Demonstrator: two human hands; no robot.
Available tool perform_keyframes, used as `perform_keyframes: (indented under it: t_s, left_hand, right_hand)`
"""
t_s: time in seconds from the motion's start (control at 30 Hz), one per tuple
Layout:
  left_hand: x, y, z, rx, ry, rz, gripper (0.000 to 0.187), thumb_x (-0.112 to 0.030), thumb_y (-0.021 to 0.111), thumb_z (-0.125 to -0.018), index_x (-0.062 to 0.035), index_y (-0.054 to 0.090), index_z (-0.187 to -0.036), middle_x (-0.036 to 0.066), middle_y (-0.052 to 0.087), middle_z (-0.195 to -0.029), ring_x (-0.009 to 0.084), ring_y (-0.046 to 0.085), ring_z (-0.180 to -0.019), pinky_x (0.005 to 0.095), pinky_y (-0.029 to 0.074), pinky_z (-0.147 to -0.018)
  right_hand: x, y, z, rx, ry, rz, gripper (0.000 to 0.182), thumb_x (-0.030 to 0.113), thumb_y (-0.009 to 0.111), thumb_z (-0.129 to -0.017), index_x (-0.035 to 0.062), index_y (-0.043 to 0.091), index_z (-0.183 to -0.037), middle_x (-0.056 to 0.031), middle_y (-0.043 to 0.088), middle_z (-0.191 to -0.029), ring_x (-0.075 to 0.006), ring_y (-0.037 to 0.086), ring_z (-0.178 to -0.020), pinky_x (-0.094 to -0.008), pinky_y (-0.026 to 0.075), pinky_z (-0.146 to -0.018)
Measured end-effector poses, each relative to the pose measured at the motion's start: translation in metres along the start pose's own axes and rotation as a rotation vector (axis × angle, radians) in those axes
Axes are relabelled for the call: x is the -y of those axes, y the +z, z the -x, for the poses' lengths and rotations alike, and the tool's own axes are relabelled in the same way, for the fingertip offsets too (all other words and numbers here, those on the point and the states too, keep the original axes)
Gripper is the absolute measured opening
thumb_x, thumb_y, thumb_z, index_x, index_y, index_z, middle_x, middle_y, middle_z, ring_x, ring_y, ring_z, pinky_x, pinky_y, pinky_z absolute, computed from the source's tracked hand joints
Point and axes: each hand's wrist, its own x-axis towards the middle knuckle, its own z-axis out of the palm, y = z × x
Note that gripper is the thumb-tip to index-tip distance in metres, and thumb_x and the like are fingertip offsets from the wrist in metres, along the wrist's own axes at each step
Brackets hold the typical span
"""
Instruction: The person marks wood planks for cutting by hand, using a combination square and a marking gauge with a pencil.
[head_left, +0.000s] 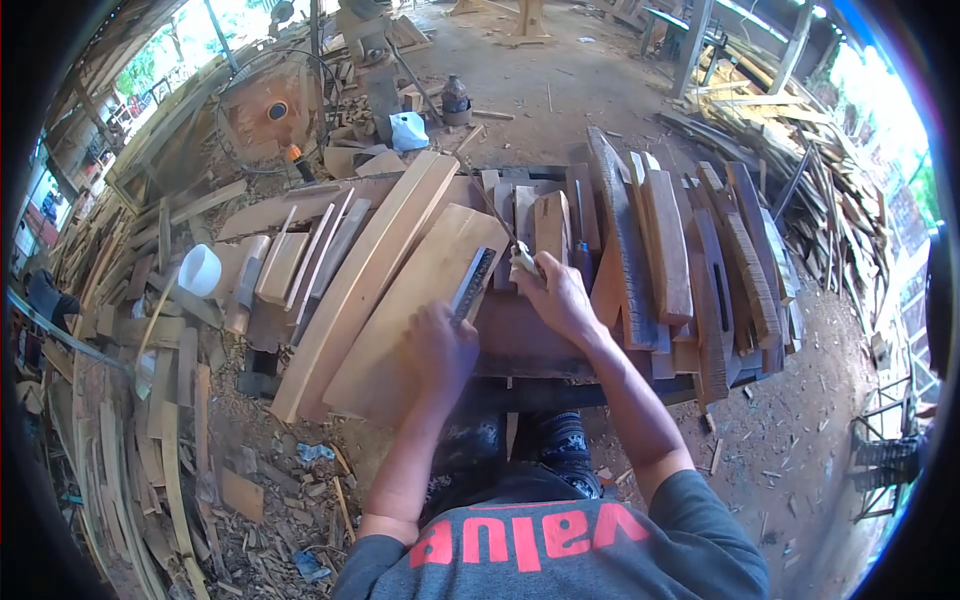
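Left hand (440, 345) flat on plank (400, 320), steel ruler (472, 283) between, right hand (560, 298) gripping pencil (522, 258)

A white cup (199, 269) sits among offcuts at the left of a cluttered desk (520, 340), where shaped timber pieces (690, 260) stand stacked at the right. Behind, a round wire fan guard (272, 112), a white bag (408, 130) and a dark jar (456, 98) rest on the dirt floor (560, 70). Scrap slats (130, 440) litter the ground at left.
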Motion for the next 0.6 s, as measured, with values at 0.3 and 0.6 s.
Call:
perform_keyframes:
  t_s: [0.3, 0.6]
  left_hand:
    - [0.004, 0.002, -0.002, -0.031, -0.074, 0.092, 0.024, -0.016, 0.067, -0.071, -0.0084, 0.055, -0.091, 0.013, 0.059, -0.09, 0.0331, 0.059, -0.091, 0.05, 0.043, -0.079]
    - [0.004, -0.001, 0.007, -0.127, 0.023, 0.12, 0.035, -0.014, 0.065, -0.074, -0.0023, 0.053, -0.105, 0.015, 0.06, -0.099, 0.0329, 0.057, -0.101, 0.0476, 0.041, -0.084]
  right_hand:
    - [-0.006, 0.057, -0.075, 0.03, -0.235, 0.163, 0.03, 0.018, 0.053, -0.098, -0.0021, 0.057, -0.12, -0.0294, 0.06, -0.116, -0.0464, 0.056, -0.111, -0.0516, 0.046, -0.094]
    - [-0.068, 0.122, -0.151, 0.065, -0.295, 0.337, 0.028, 0.026, 0.05, -0.101, -0.0002, 0.054, -0.107, -0.0266, 0.061, -0.103, -0.0453, 0.057, -0.1, -0.0563, 0.043, -0.087]
